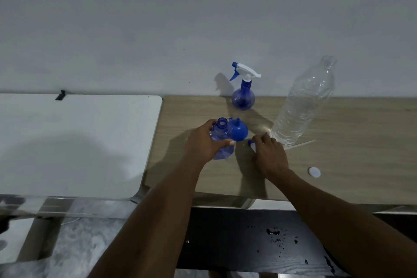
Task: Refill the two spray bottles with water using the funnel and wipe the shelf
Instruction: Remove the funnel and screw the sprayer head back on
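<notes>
Nearest, below the worktop edge, the dark shelf (225, 244) carries scattered water drops (274, 233), so the wiping looks not yet done. On the wooden worktop (349, 165) above it, the left grip (203, 142) is wrapped round the belly of the open spray bottle (220, 130), thumb across the front. The bottle's neck is uncovered and points up. Just to the right, the right grip (270, 153) is curled down over a small blue-and-white piece, probably this bottle's trigger head (251, 144). Most of the piece is hidden, so how firmly it is pinched cannot be told. A white cap (314, 172) lies apart on the right.

Against the open bottle's far side sits the blue funnel (239, 131), mouth down and spout up. Beyond it stands the clear water bottle (302, 106), uncapped. Farthest, by the wall, is the second spray bottle (243, 97) with its head on.

The spray bottle seems thin, light and round, likely to tip once a funnel is seated, so a hold low on the belly suits it. The funnel looks stiff and light, best taken by its rim. The water bottle is probably the heaviest and soft-walled, so a full hand round the middle without squeezing should keep the pour from surging
</notes>
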A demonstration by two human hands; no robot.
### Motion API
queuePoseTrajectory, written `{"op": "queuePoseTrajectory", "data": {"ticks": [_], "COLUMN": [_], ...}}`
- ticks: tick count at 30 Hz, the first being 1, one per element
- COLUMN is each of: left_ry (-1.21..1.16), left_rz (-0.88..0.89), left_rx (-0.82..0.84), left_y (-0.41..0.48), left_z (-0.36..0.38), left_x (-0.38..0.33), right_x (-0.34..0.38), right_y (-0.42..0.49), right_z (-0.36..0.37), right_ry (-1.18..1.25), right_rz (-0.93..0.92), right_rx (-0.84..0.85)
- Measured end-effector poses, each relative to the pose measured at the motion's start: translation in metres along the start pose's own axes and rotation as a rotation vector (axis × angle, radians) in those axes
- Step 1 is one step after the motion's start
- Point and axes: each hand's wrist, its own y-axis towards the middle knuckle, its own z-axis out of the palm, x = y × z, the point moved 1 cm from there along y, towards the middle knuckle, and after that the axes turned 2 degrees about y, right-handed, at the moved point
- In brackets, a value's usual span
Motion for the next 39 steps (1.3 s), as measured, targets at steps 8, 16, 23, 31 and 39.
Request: {"op": "queuePoseTrajectory", "data": {"ticks": [8, 16, 23, 31, 39], "left_ry": [0.004, 0.004, -0.050, -0.066, -0.087], "left_rz": [-0.008, -0.011, -0.055, -0.014, -0.045], "left_rx": [-0.004, 0.001, -0.003, 0.008, 0.013], "left_y": [-0.003, -0.004, 0.001, -0.003, -0.004], "left_z": [0.001, -0.001, 0.003, 0.001, 0.000], "left_x": [0.000, -0.004, 0.000, 0.001, -0.005], "right_x": [-0.006, 0.020, 0.065, 0.104, 0.100], "right_y": [-0.007, 0.007, 0.023, 0.028, 0.029], "right_z": [-0.001, -0.076, -0.190, -0.236, -0.154], "right_ry": [-0.177, 0.239, 0.520, 0.655, 0.587], "right_rz": [-0.003, -0.211, -0.315, -0.462, -0.415], "right_rx": [-0.025, -0.479, -0.765, -0.841, -0.448]}}
